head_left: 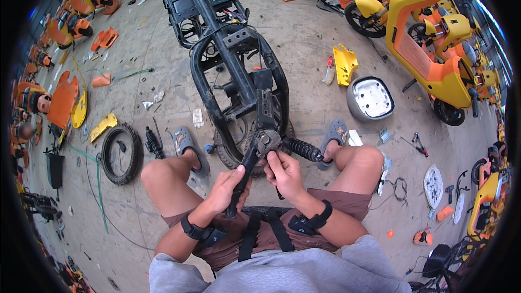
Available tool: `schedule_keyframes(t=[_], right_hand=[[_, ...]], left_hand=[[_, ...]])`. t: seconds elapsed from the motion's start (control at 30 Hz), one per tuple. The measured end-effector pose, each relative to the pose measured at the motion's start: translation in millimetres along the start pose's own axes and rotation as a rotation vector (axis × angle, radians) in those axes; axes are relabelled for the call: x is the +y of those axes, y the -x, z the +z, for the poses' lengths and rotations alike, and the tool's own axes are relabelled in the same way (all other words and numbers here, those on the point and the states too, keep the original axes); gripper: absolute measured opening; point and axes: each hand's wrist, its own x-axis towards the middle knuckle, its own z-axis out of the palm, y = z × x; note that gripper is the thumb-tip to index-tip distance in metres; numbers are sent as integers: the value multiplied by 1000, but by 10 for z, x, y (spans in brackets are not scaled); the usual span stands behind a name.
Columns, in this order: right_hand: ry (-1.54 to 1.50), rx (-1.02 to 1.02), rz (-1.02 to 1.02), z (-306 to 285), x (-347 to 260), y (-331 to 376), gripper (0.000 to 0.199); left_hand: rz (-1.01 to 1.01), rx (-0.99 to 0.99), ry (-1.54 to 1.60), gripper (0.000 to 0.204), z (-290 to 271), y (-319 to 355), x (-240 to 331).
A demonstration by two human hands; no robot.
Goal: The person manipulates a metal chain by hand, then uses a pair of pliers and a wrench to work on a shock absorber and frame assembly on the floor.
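Between my legs lies a black scooter frame (pixel 241 70), its near end closest to me. My left hand (pixel 223 189) is closed round a black metal arm (pixel 236 199) that reaches back from the frame's near joint (pixel 266 140). Just right of that arm, my right hand (pixel 286 174) is closed in a pinch below the joint. A thin dark piece shows under its fingers, too hidden to name. Beside this hand a black shock absorber (pixel 304 150) sticks out to the right from the joint. Part of a wheel (pixel 225 151) shows under the frame.
On the left lie a loose tyre (pixel 121 154) and another shock absorber (pixel 153 142). A white-lined round shell (pixel 371 99), a yellow panel (pixel 344 65) and pliers (pixel 419 145) lie right. Yellow-orange scooters (pixel 429 49) stand along both sides and the back.
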Motion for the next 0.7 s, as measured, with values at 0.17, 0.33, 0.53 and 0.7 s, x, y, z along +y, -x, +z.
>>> schedule_keyframes(t=[0.17,0.33,0.53,0.7], right_hand=[[98,4,-38,-79,96,-17,44],[90,21,-14,-78,83,-9,44],[-54,52,96,57,81,37,45],[-412,68,233,214,48,141,44]], left_hand=[[-4,6,-11,55,20,9,19],[21,31,-72,56,13,0,0],[105,178,-194,61,98,-59,-142],[280,350,-493,61,159,-145,-234]])
